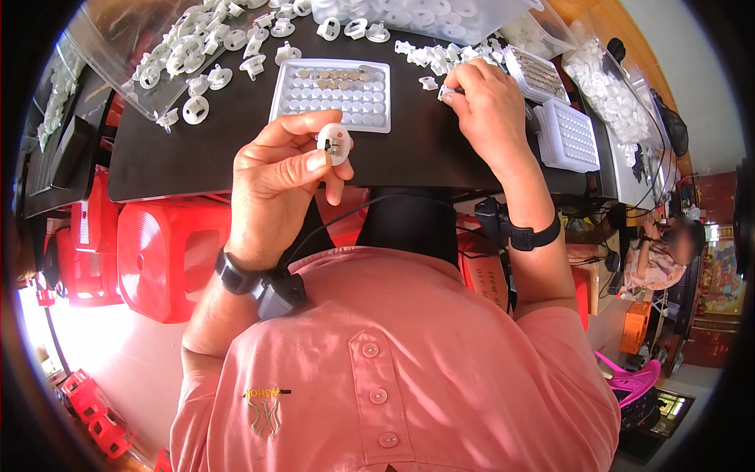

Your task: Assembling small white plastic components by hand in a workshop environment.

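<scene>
A black table (429,161) spans the upper middle, with a second dark table (67,177) at the far left. Below its left side stands a red plastic stool (145,259) with a ringed seat; smaller red stools (98,417) line the lower left. Strong white light (82,330) washes out part of the pale floor (149,377). At right are a magenta plastic chair (633,379) and a red wall area (717,197) above a colourful panel (720,279).

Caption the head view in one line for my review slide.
Left hand holding a round white part, right hand touching a small white piece at a black table.
</scene>
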`<state>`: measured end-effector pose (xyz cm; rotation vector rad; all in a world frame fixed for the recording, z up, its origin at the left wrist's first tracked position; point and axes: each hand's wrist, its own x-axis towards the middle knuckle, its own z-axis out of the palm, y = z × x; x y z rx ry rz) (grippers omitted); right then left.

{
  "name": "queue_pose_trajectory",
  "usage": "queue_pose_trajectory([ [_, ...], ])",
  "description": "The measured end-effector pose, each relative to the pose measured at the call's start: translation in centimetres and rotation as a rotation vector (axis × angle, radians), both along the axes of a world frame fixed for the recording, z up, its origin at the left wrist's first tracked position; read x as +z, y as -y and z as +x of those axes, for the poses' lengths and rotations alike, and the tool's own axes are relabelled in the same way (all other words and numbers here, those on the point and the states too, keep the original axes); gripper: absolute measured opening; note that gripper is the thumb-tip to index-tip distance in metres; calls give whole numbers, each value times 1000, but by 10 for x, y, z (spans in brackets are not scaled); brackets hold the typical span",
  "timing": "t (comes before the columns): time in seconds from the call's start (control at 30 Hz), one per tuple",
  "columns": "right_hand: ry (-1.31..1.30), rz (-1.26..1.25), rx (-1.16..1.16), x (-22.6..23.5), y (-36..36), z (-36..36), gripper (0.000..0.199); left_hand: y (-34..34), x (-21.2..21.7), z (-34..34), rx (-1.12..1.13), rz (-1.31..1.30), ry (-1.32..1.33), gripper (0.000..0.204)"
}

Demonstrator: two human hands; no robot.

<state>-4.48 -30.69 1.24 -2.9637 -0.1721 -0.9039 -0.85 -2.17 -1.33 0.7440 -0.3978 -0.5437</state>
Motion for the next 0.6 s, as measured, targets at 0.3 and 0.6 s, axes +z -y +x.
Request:
queue_pose_trajectory([
  [0.3, -36, 535, 169, 0, -10, -10, 14, -2, 0, 2, -2, 15, -22, 44],
  [0.6, -147, 1235, 442, 36, -102, -19, 8, -2, -6, 12, -89, -63, -78, 44],
])
